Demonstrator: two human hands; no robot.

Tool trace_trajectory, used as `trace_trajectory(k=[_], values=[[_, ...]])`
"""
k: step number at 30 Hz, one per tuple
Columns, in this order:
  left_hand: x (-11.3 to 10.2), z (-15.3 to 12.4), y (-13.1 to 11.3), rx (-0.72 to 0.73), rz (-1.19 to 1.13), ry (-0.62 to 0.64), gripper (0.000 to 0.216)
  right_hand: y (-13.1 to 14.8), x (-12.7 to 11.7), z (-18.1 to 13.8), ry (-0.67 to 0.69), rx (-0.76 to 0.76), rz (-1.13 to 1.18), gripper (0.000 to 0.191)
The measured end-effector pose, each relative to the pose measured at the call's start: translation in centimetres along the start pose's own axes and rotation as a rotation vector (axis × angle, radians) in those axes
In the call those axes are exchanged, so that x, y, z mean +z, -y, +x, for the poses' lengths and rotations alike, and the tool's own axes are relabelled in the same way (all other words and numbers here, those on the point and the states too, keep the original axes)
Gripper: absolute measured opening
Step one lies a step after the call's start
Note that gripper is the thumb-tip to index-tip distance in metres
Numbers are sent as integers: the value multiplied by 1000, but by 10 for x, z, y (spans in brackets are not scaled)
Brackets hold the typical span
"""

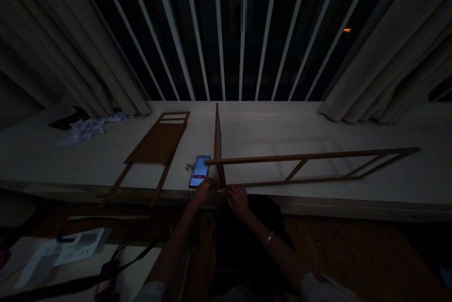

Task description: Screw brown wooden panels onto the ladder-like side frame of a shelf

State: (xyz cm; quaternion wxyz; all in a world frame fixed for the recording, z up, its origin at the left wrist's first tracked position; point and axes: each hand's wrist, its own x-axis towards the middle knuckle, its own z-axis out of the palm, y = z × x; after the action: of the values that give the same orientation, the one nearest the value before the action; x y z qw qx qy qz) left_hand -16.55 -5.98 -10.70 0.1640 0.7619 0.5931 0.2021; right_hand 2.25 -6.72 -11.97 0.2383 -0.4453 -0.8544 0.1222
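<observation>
A wooden frame (pixel 302 157) stands on its edge on the pale ledge, its ladder-like part stretching right. An upright wooden panel (pixel 218 139) joins it at the left end. At their lower near corner my left hand (pixel 206 191) has its fingers bent and closed against the wood. My right hand (pixel 238 199), curled, meets the lower bar just right of that corner. A tiny pale spot lies between the fingertips, too dim to name. Beside my left hand lies a lit phone (pixel 198 178), partly under the frame's end.
A slatted wooden folding piece (pixel 157 142) lies at left, its legs over the ledge's front edge. Crumpled paper or cloth (pixel 86 130) is farther left. White railings (pixel 219 38) and curtains (pixel 384 57) stand behind. A power strip (pixel 83 248) and dark straps (pixel 120 264) are at lower left.
</observation>
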Motion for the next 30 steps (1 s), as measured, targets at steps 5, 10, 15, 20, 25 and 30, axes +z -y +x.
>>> trace_trajectory(k=[5,10,15,20,25,30], values=[[4,-6,1,18,-27,-11,15,3,2,-4,-56,68,53,19],[3,-9,-4,-15,-23,11,15,14,3,-17,-124,166,262,20],[0,-8,-8,-28,-19,39,17,29,17,-31,-166,366,733,19],[-1,-7,-10,-40,-38,64,17,34,32,-25,-133,560,1325,30],[-2,-6,-8,-44,-47,77,17,37,42,-22,-107,571,1390,35],[0,-7,-6,-61,-39,76,18,41,51,-25,-68,587,1387,38]])
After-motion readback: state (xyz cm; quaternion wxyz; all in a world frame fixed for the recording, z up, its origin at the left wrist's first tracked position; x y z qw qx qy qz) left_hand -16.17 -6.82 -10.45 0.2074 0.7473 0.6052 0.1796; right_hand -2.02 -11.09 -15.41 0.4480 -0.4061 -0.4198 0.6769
